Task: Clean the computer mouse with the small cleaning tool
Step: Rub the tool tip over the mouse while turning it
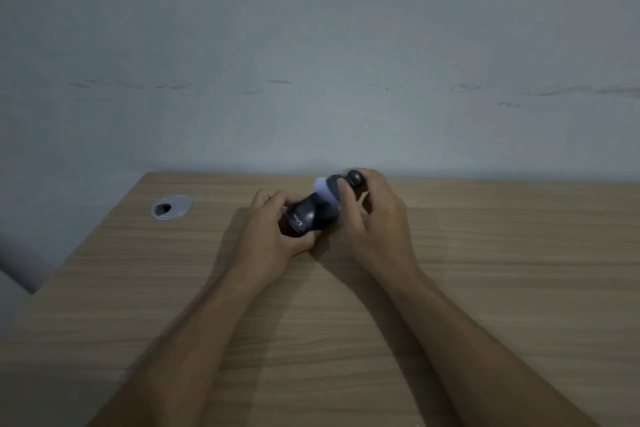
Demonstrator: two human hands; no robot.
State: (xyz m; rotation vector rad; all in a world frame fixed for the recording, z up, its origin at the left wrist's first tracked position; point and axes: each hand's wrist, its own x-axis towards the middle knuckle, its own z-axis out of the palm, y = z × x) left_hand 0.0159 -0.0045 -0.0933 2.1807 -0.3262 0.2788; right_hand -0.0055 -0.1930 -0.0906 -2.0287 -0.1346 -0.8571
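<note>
A black computer mouse (306,213) with white lettering on its near end is held just above the wooden desk (485,270). My left hand (270,229) grips its near end from the left. My right hand (375,215) holds a small cleaning tool (348,184) with a round black knob at its top and a pale, blurred brush head resting against the far end of the mouse. My fingers hide part of the tool and the sides of the mouse.
A round silver cable grommet (171,206) is set in the desk at the back left. A grey scuffed wall (311,62) rises right behind the desk's far edge. The desk's left edge runs diagonally toward me.
</note>
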